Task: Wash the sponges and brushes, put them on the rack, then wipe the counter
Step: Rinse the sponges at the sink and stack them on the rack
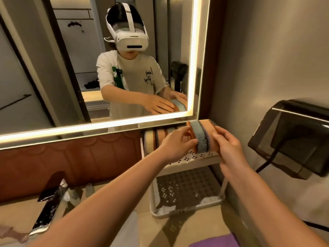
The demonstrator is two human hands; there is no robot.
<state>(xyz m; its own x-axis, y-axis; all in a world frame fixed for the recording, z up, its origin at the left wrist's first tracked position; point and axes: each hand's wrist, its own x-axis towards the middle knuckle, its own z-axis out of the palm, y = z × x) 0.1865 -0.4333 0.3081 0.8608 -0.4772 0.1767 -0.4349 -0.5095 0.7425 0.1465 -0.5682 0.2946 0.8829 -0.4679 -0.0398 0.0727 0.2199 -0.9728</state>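
**A:** Entry, left to right. A chrome tap [47, 209] stands at the lower left of the beige counter [140, 202]. A small white-bristled brush [89, 188] lies just behind the tap, not on the rack.

**B:** And the rack?

**A:** The white perforated two-tier rack [187, 163] stands against the wall. On its upper tier we log a row of yellow and orange sponges [153, 139] standing on edge.

**B:** Hands?

**A:** Both are occupied. The left hand [178, 142] pinches the left face of an orange foam sponge with a blue-grey scouring band [201, 138], fingers curled. The right hand [228, 148] grips the opposite face. The sponge sits on edge at the right end of the upper tier. We cannot tell whether its lower edge touches the shelf.

**B:** Handling notes?

**A:** We judge it light, soft and easily squashed. If wet, it will be heavier and the foam slippery. The scouring band looks rougher, so it should give better purchase. We recommend light pressure on the two broad faces, so it neither buckles nor topples its neighbours.

**B:** Further right?

**A:** A glossy black wall-mounted box [293, 139] with a cable, and a purple cloth [213, 244] at the bottom edge.
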